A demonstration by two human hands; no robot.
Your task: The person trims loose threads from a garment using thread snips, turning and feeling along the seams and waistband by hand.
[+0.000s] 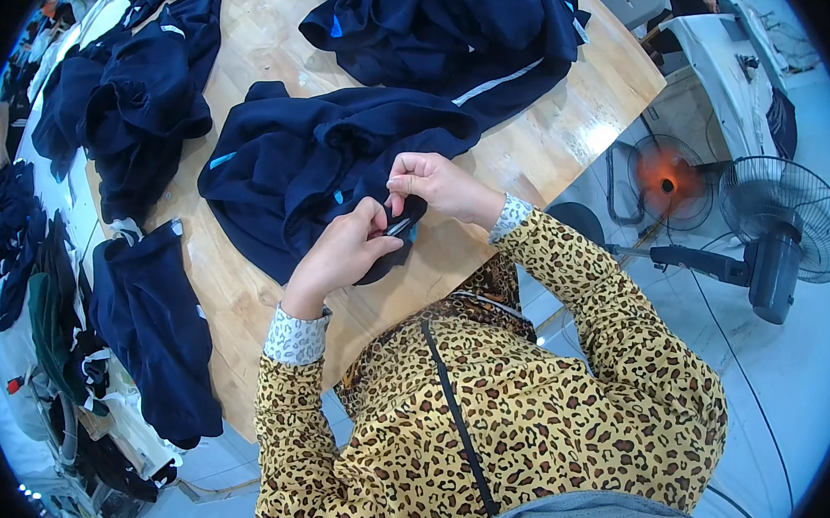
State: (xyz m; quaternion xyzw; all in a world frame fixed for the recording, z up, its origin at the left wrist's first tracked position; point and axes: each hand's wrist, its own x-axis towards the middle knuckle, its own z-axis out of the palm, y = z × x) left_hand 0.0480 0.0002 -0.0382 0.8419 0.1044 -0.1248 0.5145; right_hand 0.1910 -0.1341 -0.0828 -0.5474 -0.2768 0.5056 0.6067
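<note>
A navy blue garment [297, 156] lies bunched on the near part of the wooden table, with small light-blue tabs on it. My left hand [342, 249] is closed on its near edge, thumb and forefinger pinching the cloth. A small shiny grey piece [398, 226] shows by the left thumb; its kind is too small to make out. Just above and to the right, my right hand [441, 190] is closed in a pinch close to the left fingertips. Whatever lies between the right fingers is hidden.
More navy garments [447, 26] are heaped at the table's far side, others [135, 105] at the left. One navy piece [150, 326] hangs over the left edge of the wooden table [605, 82]. Fans [778, 224] stand on the floor at right, with cables nearby. Mixed clothes are piled far left.
</note>
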